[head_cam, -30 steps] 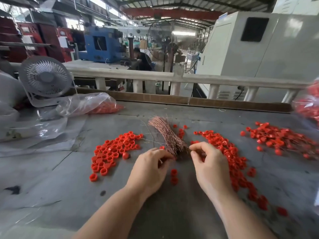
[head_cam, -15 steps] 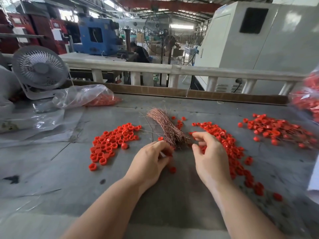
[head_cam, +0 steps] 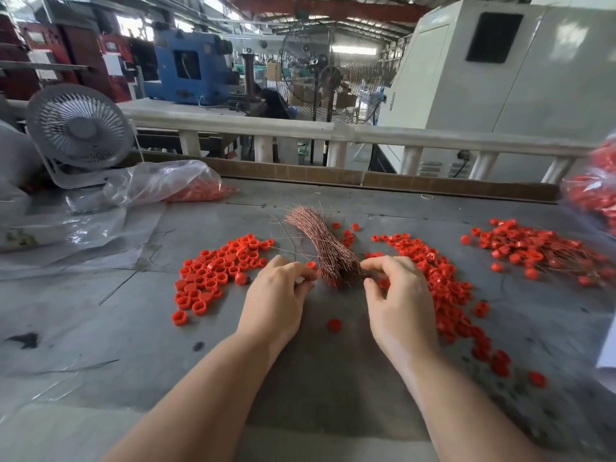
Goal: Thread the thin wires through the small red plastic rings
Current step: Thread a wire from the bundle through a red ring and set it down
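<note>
A bundle of thin copper wires [head_cam: 318, 240] lies on the grey table, fanned out at its far end. My left hand [head_cam: 276, 296] sits just left of the bundle's near end, thumb and fingers curled together; whatever they pinch is hidden. My right hand [head_cam: 398, 295] is just right of the bundle. Its forefinger tip touches the wire ends and its thumb is held apart below. Loose red plastic rings [head_cam: 216, 271] form a pile to the left, and more red rings [head_cam: 445, 285] stretch along the right. One ring [head_cam: 334, 325] lies alone between my hands.
At the far right lies a heap of rings with wires through them [head_cam: 536, 250]. A plastic bag of rings [head_cam: 166, 185] and a small white fan [head_cam: 78, 131] stand at the back left. Another bag of rings [head_cam: 596, 191] is at the right edge. A wooden strip [head_cam: 433, 183] bounds the table's far side.
Both hands have moved up to the near end of the wire bundle. The right forefinger now touches the wire ends, and the thumb has spread away from it.
</note>
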Tool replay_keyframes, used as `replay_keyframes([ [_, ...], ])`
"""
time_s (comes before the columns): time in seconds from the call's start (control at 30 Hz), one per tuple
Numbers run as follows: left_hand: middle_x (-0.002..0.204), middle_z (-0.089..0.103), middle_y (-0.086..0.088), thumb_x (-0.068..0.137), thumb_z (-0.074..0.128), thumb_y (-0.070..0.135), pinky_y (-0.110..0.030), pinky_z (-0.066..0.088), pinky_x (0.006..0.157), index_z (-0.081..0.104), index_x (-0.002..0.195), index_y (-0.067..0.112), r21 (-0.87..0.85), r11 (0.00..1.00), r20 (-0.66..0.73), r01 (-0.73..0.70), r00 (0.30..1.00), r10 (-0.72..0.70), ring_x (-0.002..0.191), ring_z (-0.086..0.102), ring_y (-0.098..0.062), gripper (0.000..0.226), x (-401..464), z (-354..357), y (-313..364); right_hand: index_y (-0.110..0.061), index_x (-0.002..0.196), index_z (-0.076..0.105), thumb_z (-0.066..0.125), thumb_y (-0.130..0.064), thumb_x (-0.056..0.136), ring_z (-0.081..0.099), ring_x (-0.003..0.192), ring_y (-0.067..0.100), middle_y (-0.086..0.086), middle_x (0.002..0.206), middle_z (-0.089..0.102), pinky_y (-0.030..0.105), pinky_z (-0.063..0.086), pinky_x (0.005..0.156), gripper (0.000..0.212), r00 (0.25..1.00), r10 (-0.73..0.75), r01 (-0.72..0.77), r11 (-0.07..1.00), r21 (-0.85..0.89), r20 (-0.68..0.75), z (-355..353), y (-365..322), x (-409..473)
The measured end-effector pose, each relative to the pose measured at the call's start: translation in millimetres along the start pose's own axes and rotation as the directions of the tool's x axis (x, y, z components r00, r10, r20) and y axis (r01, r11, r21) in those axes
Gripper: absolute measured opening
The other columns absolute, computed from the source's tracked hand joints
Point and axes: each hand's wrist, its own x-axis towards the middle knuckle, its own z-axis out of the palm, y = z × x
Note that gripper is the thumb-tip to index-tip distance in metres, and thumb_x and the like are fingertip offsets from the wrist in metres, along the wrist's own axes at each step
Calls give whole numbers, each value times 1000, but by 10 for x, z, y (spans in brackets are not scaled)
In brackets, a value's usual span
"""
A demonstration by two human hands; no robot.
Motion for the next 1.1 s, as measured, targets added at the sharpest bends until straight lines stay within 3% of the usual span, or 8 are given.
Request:
replay_keyframes([
  [0.13, 141, 46, -1, 91, 55, 9, -16, 26, 91, 68, 102, 10, 95, 994, 40, -47, 998, 43, 126, 45, -21, 18, 94, 11, -31, -13, 95, 68, 61, 1, 82, 53, 98, 19, -1, 98, 57, 29, 41, 91, 20, 1000, 20, -20, 1000, -7, 18, 21, -21, -17],
  [0.23, 149, 34, -3, 92, 52, 8, -15, 24, 92, 67, 101, 11, 110, 991, 74, -71, 995, 63, 130, 42, -20, 18, 123, 14, -55, -13, 95, 68, 61, 0, 82, 52, 98, 20, 0, 99, 57, 28, 39, 92, 20, 999, 41, -40, 999, -5, 34, 30, -39, -19],
  [0.37, 145, 41, -3, 93, 49, 5, -5, 20, 94, 66, 113, 11, 111, 986, 132, -128, 985, 113, 130, 43, -17, 27, 126, 29, -76, -13, 94, 68, 62, 0, 82, 53, 98, 21, 1, 98, 57, 29, 39, 92, 19, 998, 52, -52, 999, -1, 39, 27, -69, -32],
  [0.5, 139, 49, 2, 93, 47, 4, -15, 23, 100, 58, 126, 13, 124, 984, 132, -128, 985, 111, 126, 44, -19, 36, 105, 23, -90, -12, 94, 68, 61, 1, 82, 54, 98, 22, 1, 98, 56, 36, 42, 92, 20, 997, 65, -66, 997, 27, 37, 7, -74, -45],
  [0.77, 130, 55, 6, 89, 53, 0, -9, 24, 96, 59, 124, 12, 4, 987, -11, -158, 987, 158, 121, 48, -15, 37, 1, -33, -2, -11, 86, 68, 62, 4, 80, 58, 86, 22, 1, 88, 61, 29, 45, 81, 17, 998, 17, -11, 993, 120, -56, -22, -89, -25],
  [0.9, 125, 58, 4, 87, 56, -3, -16, 33, 99, 63, 119, 9, -69, 969, -27, -238, 971, 236, 116, 54, -17, 35, -44, -48, 96, -15, 82, 71, 64, 1, 81, 62, 81, 17, -2, 83, 66, 29, 48, 78, 17, 1000, -11, 12, 983, 185, -5, -2, -85, -24],
  [1.0, 123, 60, 3, 86, 57, -5, -16, 34, 99, 64, 117, 9, -87, 955, -15, -285, 959, 285, 113, 56, -18, 35, -68, -59, 130, -13, 91, 74, 62, -2, 85, 63, 84, 8, -5, 87, 69, 18, 48, 81, 16, 997, 49, -63, 966, 251, 61, 18, -56, -7],
  [1.1, 119, 62, 3, 84, 57, -6, -14, 34, 98, 67, 113, 10, -99, 939, 14, -328, 943, 331, 110, 57, -18, 34, -93, -72, 162, -16, 96, 72, 57, -9, 91, 59, 75, -5, -13, 84, 68, 9, 43, 67, 18, 970, 182, -231, 887, 399, 158, 23, -47, 12],
])
